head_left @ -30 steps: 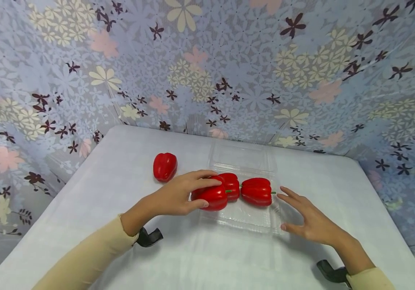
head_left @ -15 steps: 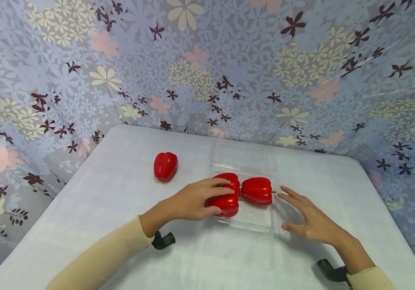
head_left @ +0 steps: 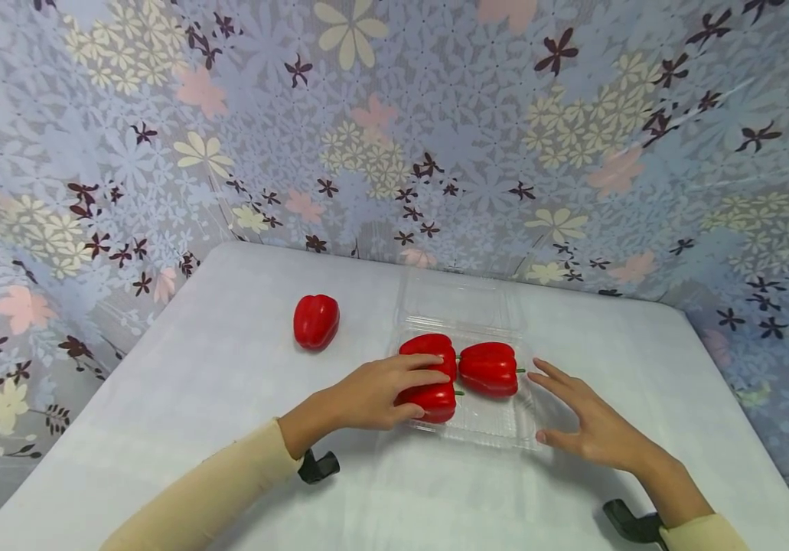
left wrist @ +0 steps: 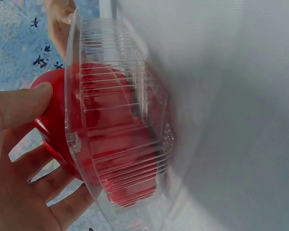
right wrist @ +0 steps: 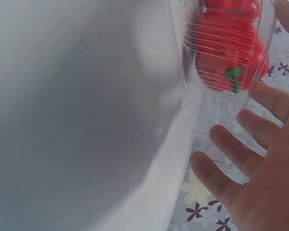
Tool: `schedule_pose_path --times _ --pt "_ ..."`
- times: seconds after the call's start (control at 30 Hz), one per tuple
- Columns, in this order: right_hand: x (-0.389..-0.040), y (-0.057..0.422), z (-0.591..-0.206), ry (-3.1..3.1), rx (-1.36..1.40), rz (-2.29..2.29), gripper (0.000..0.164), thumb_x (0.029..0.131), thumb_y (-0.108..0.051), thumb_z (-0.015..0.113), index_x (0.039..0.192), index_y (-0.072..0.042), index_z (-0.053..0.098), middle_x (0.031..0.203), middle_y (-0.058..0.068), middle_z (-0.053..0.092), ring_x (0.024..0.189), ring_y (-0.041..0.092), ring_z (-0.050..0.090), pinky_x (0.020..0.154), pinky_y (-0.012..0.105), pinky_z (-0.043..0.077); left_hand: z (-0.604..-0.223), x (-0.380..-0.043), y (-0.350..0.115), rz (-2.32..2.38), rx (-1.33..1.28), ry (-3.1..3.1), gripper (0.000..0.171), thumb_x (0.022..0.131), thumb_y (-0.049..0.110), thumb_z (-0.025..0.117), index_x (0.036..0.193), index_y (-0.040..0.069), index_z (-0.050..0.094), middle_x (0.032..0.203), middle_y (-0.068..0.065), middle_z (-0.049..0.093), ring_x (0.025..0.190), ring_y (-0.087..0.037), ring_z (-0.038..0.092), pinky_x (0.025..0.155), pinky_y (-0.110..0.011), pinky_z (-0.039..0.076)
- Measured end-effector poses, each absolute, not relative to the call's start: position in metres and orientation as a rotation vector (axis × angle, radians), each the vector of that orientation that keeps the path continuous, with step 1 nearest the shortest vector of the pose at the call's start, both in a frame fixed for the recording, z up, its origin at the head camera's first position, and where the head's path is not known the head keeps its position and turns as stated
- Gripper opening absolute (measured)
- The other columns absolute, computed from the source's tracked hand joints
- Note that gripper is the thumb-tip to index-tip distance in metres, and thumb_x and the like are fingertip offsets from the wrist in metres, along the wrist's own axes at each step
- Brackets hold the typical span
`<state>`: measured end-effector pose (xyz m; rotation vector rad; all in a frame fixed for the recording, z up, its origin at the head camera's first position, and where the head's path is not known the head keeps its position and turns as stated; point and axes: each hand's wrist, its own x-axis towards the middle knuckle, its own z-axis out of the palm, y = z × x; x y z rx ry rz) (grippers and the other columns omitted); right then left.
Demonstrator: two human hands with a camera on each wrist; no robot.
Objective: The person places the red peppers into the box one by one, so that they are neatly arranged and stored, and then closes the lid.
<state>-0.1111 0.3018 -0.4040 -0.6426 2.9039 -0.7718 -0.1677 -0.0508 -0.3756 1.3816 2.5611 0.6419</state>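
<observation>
My left hand (head_left: 380,392) holds a red bell pepper (head_left: 435,405) at the near left of a clear plastic clamshell box (head_left: 484,425). In the left wrist view the thumb presses one side of that bell pepper (left wrist: 53,108), inside the ribbed wall (left wrist: 120,144). Behind it lies a second pepper (head_left: 428,346), partly covered by my fingers, and to the right a third pepper (head_left: 489,370), its green stem toward my right hand (head_left: 590,417). That hand stays beside the box's right side, fingers spread, gripping nothing.
Another red pepper (head_left: 316,321) lies on the white tablecloth (head_left: 249,321), left of the box. The box's lid (head_left: 459,300) lies opened out toward the back. A flowered cloth (head_left: 366,153) hangs behind the table.
My left hand has carried its pepper right and toward me, then lowered it into the box's near left part. My right hand has hardly moved.
</observation>
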Motion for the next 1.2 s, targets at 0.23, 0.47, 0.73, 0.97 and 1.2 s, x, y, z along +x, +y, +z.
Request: schedule_pose_path --times 0.23,0.47,0.73,0.97,1.2 --pt "-0.1099 0.3013 -0.4050 2.901 -0.619 -0.765 0.077 0.079 -0.029 0.078 0.147 -0.011 0.046 0.159 0.019 0.035 0.138 0.047 0.037 0.096 0.080 0.036 -0.3785 -0.1662 -0.0502 0.597 1.409 2.586 0.055 0.091 0.027 0.070 0.144 0.025 0.053 0.155 0.001 0.045 0.144 -0.018 0.041 0.105 -0.039 0.052" --pt "-0.1108 0.3015 -0.4060 2.904 -0.623 -0.759 0.078 0.078 -0.029 0.078 0.147 -0.011 0.045 0.159 0.019 0.035 0.138 0.047 0.038 0.096 0.080 0.037 -0.3789 -0.1662 -0.0502 0.579 1.415 2.600 0.057 0.090 0.028 0.071 0.144 0.027 0.052 0.154 0.002 0.046 0.141 -0.020 0.044 0.106 -0.039 0.051" --pt "-0.1111 0.3000 -0.4035 2.901 -0.623 -0.759 0.078 0.079 -0.029 0.077 0.147 -0.009 0.045 0.159 0.020 0.034 0.137 0.047 0.038 0.096 0.080 0.037 -0.3760 -0.1691 -0.0513 0.583 1.398 2.559 0.059 0.088 0.027 0.073 0.143 0.027 0.053 0.154 0.002 0.046 0.139 -0.019 0.044 0.102 -0.036 0.054" --pt "-0.1116 0.3000 -0.4039 2.896 -0.604 -0.757 0.078 0.079 -0.029 0.078 0.147 -0.009 0.045 0.159 0.020 0.033 0.137 0.047 0.038 0.096 0.080 0.036 -0.3730 -0.1703 -0.0503 0.522 1.438 2.559 0.059 0.087 0.028 0.075 0.142 0.028 0.054 0.154 0.002 0.047 0.141 -0.020 0.045 0.105 -0.038 0.052" --pt "-0.1115 0.2998 -0.4041 2.885 -0.587 -0.763 0.079 0.079 -0.029 0.077 0.148 -0.009 0.044 0.159 0.019 0.032 0.138 0.047 0.036 0.097 0.080 0.035 -0.3714 -0.1728 -0.0485 0.395 1.515 2.571 0.056 0.089 0.030 0.073 0.142 0.028 0.055 0.150 -0.001 0.049 0.138 -0.019 0.047 0.105 -0.037 0.052"
